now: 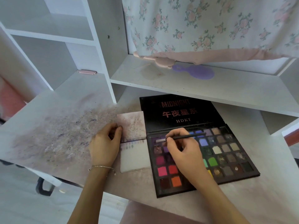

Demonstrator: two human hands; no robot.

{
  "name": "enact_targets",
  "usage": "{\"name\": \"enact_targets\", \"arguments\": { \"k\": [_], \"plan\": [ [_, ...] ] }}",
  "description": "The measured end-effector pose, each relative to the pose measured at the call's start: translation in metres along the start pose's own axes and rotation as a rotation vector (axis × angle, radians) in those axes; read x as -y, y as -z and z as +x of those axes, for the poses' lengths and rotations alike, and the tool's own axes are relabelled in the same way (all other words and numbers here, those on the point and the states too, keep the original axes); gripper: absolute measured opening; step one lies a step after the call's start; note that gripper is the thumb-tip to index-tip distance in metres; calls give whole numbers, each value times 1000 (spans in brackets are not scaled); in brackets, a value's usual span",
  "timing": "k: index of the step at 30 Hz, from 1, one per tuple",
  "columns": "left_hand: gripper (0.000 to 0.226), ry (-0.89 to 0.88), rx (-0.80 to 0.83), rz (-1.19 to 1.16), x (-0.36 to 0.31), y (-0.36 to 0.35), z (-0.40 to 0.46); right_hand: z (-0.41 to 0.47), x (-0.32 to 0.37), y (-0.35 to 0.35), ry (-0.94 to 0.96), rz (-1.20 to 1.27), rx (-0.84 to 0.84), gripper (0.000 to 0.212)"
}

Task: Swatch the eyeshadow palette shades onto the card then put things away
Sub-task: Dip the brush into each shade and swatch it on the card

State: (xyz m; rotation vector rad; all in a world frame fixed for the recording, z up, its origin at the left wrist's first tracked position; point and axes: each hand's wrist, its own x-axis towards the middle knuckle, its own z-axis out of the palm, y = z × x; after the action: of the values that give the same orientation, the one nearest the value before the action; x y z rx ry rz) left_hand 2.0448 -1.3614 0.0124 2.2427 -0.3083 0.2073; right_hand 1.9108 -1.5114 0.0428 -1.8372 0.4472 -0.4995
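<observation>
1. Both forearms are seen entering from the bottom of the frame, angled up toward the centre.
2. The right hand [182,152] is curled over the open eyeshadow palette [226,159] at centre right; a thin black brush [186,137] is pinched between thumb and forefinger, its tip laid toward the purple pans at the palette's upper left.
3. The left hand [105,143], a bracelet [102,167] at its wrist, is placed at frame centre, the fingertips gripping the left edge of the folded swatch card [135,157], which lies just beside the palette.
4. A purple hairbrush [199,72] is seen on the shelf [226,88] above.
</observation>
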Motion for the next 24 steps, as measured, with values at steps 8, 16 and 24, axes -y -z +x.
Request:
{"name": "enact_targets", "arguments": {
  "k": [8, 16, 24],
  "plan": [
    [11, 7, -11, 2, 1, 1, 1, 13, 4, -35, -12, -29, 153, 12],
    [9, -9, -11, 8, 2, 1, 1, 14, -2, -38, -8, -82, 159, 13],
    [10, -5, -10, 9, 3, 0, 2, 14, -1, -39, -21, -136, 196, 18]
  ]
}}
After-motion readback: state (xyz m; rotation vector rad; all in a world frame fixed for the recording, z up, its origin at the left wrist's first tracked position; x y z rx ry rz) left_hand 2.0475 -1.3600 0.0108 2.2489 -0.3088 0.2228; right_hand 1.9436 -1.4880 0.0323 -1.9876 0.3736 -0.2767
